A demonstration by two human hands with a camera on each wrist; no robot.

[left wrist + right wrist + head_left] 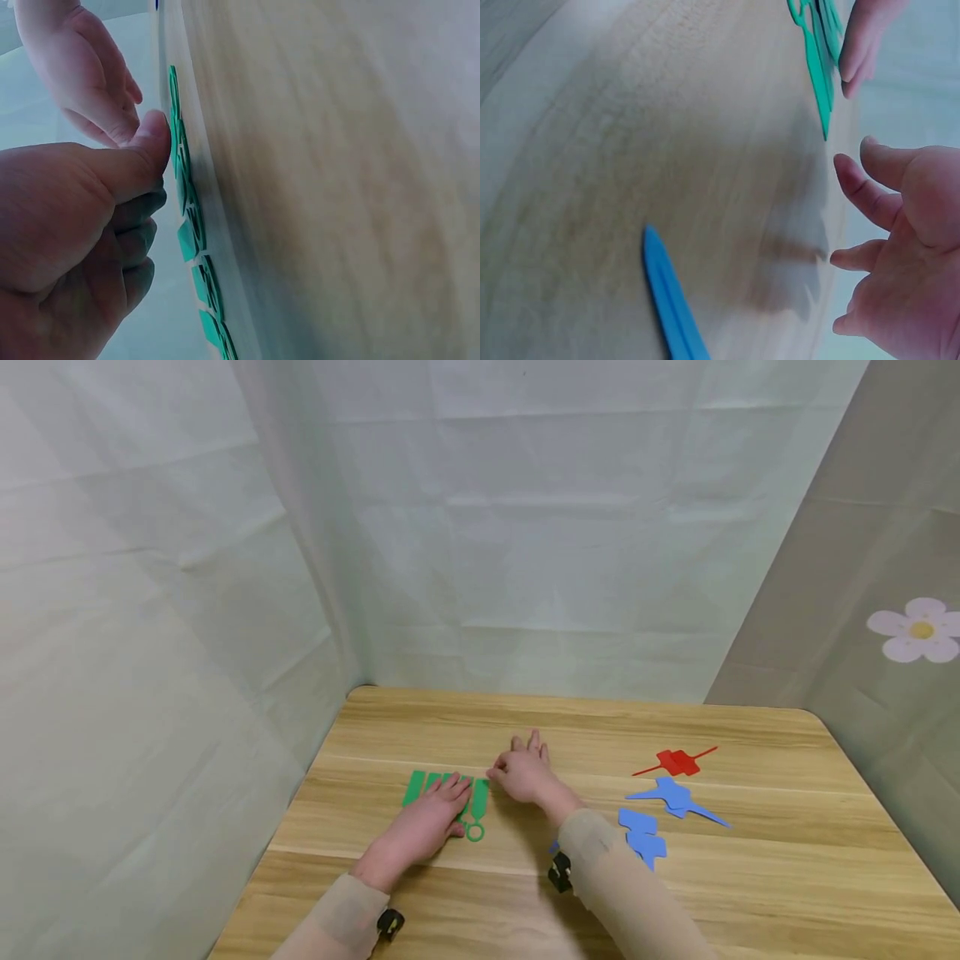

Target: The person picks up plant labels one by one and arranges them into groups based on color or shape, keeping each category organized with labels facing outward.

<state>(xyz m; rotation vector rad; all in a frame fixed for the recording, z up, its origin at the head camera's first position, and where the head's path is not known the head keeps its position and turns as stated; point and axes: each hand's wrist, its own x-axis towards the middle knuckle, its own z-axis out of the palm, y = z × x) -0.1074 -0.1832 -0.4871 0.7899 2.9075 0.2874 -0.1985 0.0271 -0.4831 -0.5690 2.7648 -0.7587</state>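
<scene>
Pale, creased cloth (525, 543) hangs at the far and left sides of the wood-grain table (810, 827), with a printed flower (922, 630) on the cloth to the right. On the far right of the table lie two red pieces (677, 763), their broad ends overlapping and their thin stems pointing left and right. Just nearer is a blue pair (677, 797), also overlapped, with tapered stems going off both ways. Nearer again is another blue group (642, 835), partly cut off by the right sleeve (630, 889). A blue tip (671, 300) shows beside the right wrist; whether it belongs to that group I can't tell, as the sleeve is in the way.

The green pieces (480, 797) lie side by side in a row on the left part of the table, a ring visible at the near end of the rightmost one. The left hand (427, 828) rests over the middle of the row, fingers extended across it and hiding some of the strips. The right hand (523, 774) is just beyond the row's right end, fingers spread, thumb and forefinger slightly apart, with nothing held between them.
</scene>
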